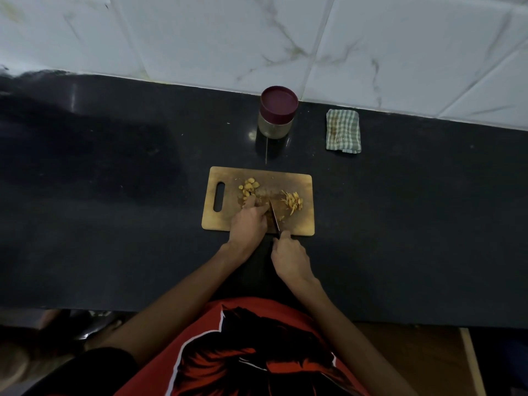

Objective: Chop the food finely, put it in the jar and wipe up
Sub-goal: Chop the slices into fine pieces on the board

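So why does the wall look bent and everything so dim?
In the head view, the wide-angle lens bows the tiled wall; dim light leaves the black counter murky, with a broad shadow at left and small glints by the jar; the knife looks slightly soft.

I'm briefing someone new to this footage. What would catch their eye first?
Probably the wooden board mid-counter, where the left hand steadies food beside a knife gripped by the right hand; cut pieces lie to the blade's right. Behind it stand a maroon-lidded jar and, to its right, a folded checked cloth.
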